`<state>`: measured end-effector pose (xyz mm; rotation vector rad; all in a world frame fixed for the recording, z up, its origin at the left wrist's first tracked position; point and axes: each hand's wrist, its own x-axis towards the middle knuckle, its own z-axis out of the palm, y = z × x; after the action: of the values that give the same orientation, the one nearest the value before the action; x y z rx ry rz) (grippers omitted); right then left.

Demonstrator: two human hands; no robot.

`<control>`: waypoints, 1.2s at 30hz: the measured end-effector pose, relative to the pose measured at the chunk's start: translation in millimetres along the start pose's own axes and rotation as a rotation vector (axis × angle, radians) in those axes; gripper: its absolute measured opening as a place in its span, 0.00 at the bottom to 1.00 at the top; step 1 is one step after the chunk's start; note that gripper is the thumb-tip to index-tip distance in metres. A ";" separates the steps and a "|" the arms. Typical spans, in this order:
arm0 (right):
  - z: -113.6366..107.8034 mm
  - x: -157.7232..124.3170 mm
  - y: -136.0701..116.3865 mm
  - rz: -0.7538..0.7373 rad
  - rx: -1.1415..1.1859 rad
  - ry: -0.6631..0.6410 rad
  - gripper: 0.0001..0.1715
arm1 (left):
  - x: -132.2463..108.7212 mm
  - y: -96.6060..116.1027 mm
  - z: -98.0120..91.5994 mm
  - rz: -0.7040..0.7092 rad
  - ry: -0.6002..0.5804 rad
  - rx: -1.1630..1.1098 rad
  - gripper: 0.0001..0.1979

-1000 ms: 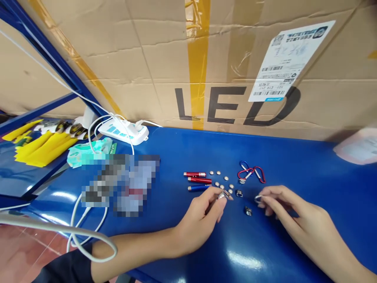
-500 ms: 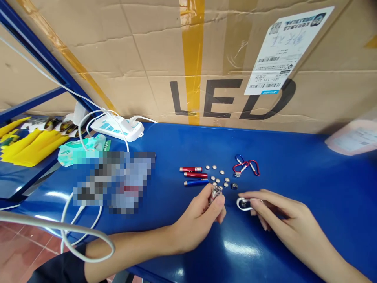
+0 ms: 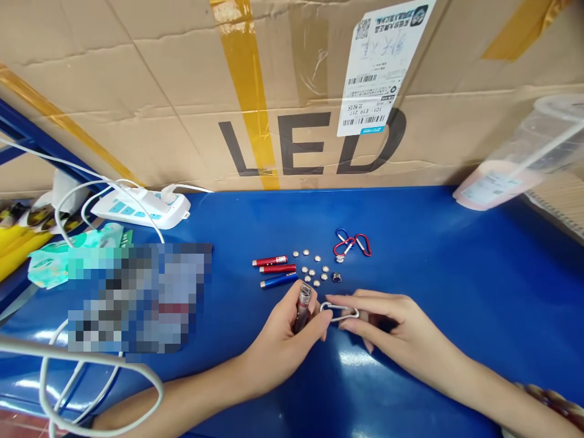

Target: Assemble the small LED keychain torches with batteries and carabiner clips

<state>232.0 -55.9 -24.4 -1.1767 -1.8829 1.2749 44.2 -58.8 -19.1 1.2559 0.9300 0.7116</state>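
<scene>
My left hand (image 3: 288,328) is wrapped round a small penlight (image 3: 303,307), its silver end pointing up and away. A silver-grey carabiner (image 3: 340,312) is pinched between the thumb and fingers of my right hand (image 3: 387,319). The carabiner's left end is close against my left thumb; whether they touch I cannot tell. Beyond my left hand lie two red penlights (image 3: 277,268) and a blue penlight (image 3: 278,280), side by side. Several button cells (image 3: 311,272) are scattered to their right. Past these are red and blue carabiners (image 3: 363,244) and small metal caps (image 3: 336,277).
A large cardboard box (image 3: 182,121) stands along the back of the blue table (image 3: 410,243). To the left are a white power strip (image 3: 137,207), looping cables (image 3: 114,365) and a green packet (image 3: 73,255). A clear plastic container (image 3: 497,176) stands at the back right.
My right hand has brought the silver-grey carabiner left, up to my left hand. The carabiner is now turned sideways between them. The camera view has swung right.
</scene>
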 end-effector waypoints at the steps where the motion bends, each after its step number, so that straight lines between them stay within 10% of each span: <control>1: 0.2 -0.3 0.4 -0.014 -0.006 0.000 0.17 | 0.3 -0.3 -0.1 0.002 -0.005 0.000 0.12; 12: 5.3 -1.2 -10.9 0.072 0.075 -0.071 0.17 | -0.2 -4.6 0.9 0.009 0.033 0.074 0.12; 22: 2.2 -3.7 0.8 -0.441 -0.572 0.020 0.17 | -2.1 -7.6 1.6 0.018 0.023 0.156 0.14; 36: -2.1 -2.7 -5.0 -0.543 -0.783 -0.039 0.18 | -4.3 -8.8 6.9 -0.009 -0.020 0.079 0.15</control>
<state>233.3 -58.2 -19.0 -0.8563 -2.5889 0.2559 47.9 -67.5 -26.6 1.3250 0.9548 0.6594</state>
